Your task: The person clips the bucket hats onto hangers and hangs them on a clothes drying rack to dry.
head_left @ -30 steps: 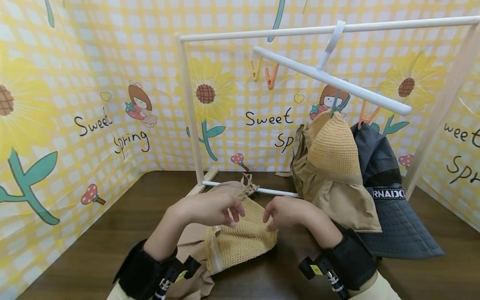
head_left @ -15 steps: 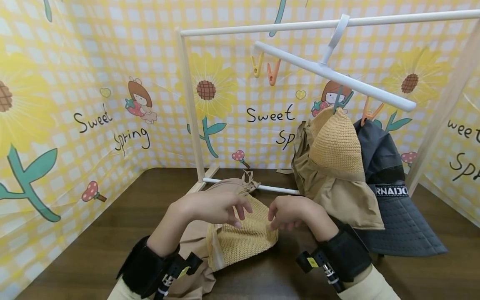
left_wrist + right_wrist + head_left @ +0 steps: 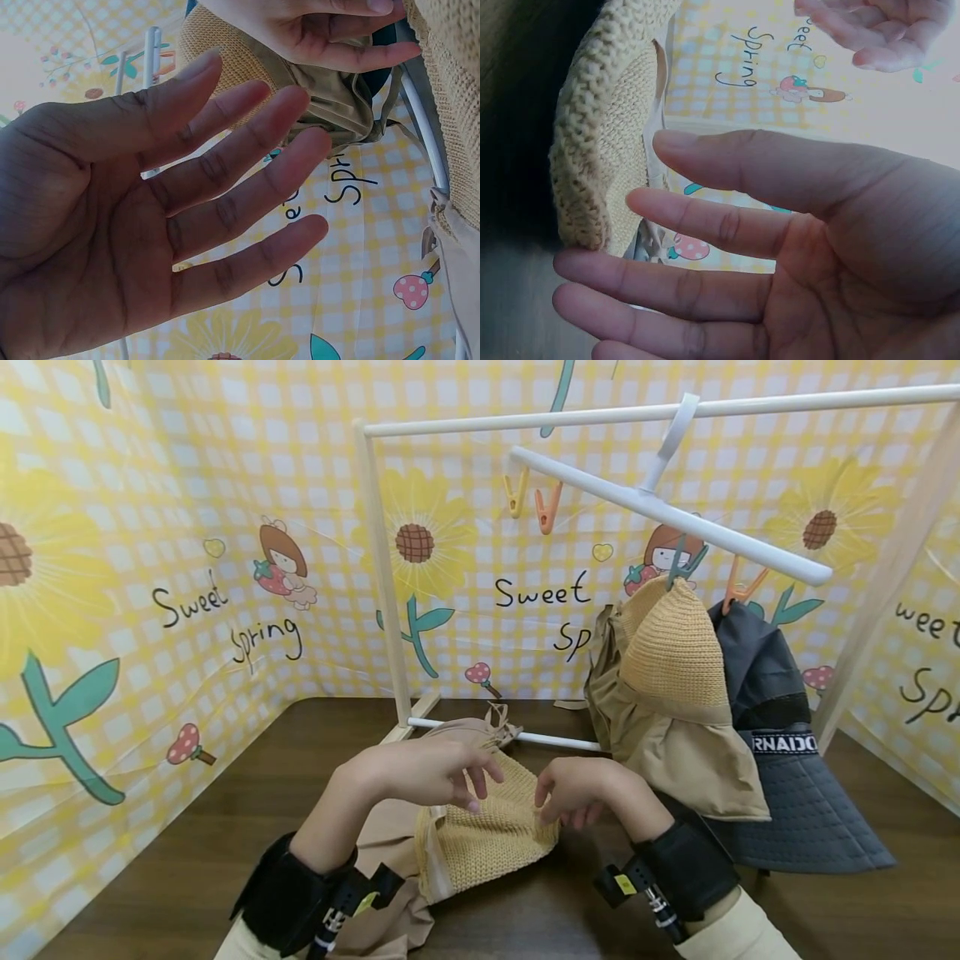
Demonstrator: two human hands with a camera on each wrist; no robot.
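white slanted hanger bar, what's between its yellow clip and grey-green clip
In the head view, an orange V-shaped plastic clip hangs there; past it, a white curved hook rises from the bar.

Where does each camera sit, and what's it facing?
Head: worn on the head, facing forward and down at the lying woven hat and rack; left hand, right hand and forearms show.
Left wrist: worn there, facing past the left hand toward the hanging woven hat; right hand at top.
Right wrist: worn there, facing past the right hand toward the lying woven hat; left hand at top.
Both wrist views show both hands and the backdrop.
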